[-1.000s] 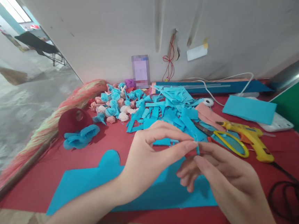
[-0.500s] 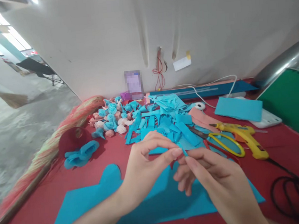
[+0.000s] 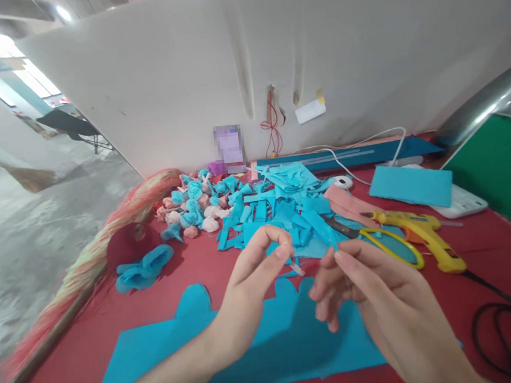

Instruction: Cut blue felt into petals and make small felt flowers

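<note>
My left hand (image 3: 260, 277) is closed in a pinch above a blue sheet. Just below its fingertips a small pale, translucent piece (image 3: 297, 269) shows; whether the fingers hold it I cannot tell. To the right, my right hand (image 3: 374, 291) pinches a thin blue paper strip (image 3: 334, 243) between thumb and forefinger, its other fingers curled loosely. A gap separates the two hands. Beneath them lies the large blue sheet (image 3: 162, 357) with rounded tabs along its far edge. Behind them spreads a heap of cut blue paper pieces (image 3: 279, 204).
Scissors with yellow handles (image 3: 392, 245) and a yellow glue gun (image 3: 425, 237) with a black cord lie at right. Small blue, pink and white paper flowers (image 3: 194, 206) are piled back left, near a larger blue flower (image 3: 145, 269). A fringed bundle (image 3: 119, 218) lines the left edge.
My hands have moved apart: they met at a small blue strip before. The strip is now in the right hand only. The view has shifted slightly.
</note>
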{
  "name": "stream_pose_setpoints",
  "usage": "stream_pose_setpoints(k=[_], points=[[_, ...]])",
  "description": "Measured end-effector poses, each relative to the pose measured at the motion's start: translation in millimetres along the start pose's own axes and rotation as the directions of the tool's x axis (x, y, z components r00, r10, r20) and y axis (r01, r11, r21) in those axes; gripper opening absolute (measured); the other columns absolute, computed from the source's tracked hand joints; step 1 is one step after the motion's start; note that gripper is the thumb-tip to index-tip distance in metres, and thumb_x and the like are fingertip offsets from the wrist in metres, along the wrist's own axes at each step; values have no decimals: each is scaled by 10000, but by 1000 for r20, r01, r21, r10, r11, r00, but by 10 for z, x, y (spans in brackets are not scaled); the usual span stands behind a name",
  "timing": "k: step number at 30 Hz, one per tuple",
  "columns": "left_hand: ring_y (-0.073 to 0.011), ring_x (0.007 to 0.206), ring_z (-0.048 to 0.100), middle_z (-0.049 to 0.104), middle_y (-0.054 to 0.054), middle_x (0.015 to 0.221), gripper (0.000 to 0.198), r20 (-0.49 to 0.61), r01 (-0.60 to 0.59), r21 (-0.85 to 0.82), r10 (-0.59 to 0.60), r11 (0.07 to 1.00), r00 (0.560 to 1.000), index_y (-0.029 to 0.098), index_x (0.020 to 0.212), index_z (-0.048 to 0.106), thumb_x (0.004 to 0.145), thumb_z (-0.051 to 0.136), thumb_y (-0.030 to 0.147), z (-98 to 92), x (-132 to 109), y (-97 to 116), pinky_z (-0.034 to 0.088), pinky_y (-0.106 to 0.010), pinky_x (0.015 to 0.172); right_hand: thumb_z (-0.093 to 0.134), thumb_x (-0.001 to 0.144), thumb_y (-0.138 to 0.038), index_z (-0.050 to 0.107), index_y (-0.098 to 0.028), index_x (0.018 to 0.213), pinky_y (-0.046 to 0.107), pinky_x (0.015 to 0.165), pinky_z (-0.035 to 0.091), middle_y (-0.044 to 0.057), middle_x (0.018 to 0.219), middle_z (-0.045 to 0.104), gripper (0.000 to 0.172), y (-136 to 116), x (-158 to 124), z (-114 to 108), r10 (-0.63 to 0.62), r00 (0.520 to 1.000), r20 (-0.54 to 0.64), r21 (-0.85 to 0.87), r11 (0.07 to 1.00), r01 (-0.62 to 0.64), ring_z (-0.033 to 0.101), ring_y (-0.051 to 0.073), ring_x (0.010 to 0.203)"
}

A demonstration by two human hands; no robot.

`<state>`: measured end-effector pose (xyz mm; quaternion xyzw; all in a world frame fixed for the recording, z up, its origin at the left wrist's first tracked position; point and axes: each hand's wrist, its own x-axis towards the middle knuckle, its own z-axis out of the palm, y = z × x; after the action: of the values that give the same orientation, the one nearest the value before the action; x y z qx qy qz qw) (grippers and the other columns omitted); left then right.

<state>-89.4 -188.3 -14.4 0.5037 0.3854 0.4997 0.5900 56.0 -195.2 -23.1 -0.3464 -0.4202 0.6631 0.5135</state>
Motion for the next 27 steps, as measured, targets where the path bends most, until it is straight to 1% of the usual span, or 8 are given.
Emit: stream_pose_setpoints(k=[4,7,12,14,16,19,21,27], points=[[-94,750,425,440,15,761,205,7,-28,60,28,998,1000,204,711,446,892,365,253,15,-2,-19,377,-201,749,557,811,-364,553,-168,727,171,384,474,12,583,635,213,-9,-6,19,63,998,14,49,997,-64,594,119,455],[-103,760,439,458,8,758,228,19,-98,129,96,987,995,201,699,461,896,355,247,28,-9,-21,383,-221,754,547,819,-365,551,-166,729,172,384,472,10,584,635,218,-13,-7,21,104,994,37,78,991,-106,589,116,447],[-103,724,495,550,18,721,173,16,-239,313,246,919,969,197,698,530,855,459,219,36,-7,9,381,-268,814,512,846,-344,561,-170,753,168,392,478,4,578,635,204,-6,-45,-4,166,980,107,149,972,-181,583,107,434],[-106,704,516,600,25,711,105,24,-334,411,356,848,934,197,708,559,810,538,195,27,2,17,363,-299,855,483,864,-345,569,-172,757,166,408,482,2,579,636,221,-7,-74,-8,187,970,158,167,963,-213,583,100,436],[-110,696,529,631,28,712,47,46,-435,503,480,747,876,203,725,589,762,606,180,10,10,21,359,-317,857,479,864,-355,573,-173,748,160,412,479,0,583,639,236,-16,-103,-4,203,960,195,171,956,-237,582,94,432],[-117,692,536,636,23,712,71,97,-538,613,620,579,778,211,749,623,708,666,174,-22,7,31,374,-328,823,500,849,-379,568,-174,734,145,413,472,-2,580,641,245,-40,-137,16,244,942,230,150,948,-282,580,86,423],[-124,692,537,632,15,721,98,138,-568,664,668,485,731,218,764,639,689,682,172,-41,-4,47,385,-329,800,512,838,-386,564,-175,731,138,417,469,-1,570,639,242,-54,-145,34,271,936,223,120,946,-302,580,84,425],[-168,784,515,637,20,738,127,204,-542,763,664,352,719,298,788,671,701,670,206,-70,-21,98,360,-373,848,526,821,-380,564,-183,720,120,383,444,-4,535,625,225,-62,-142,60,292,942,169,43,952,-303,565,81,395]])
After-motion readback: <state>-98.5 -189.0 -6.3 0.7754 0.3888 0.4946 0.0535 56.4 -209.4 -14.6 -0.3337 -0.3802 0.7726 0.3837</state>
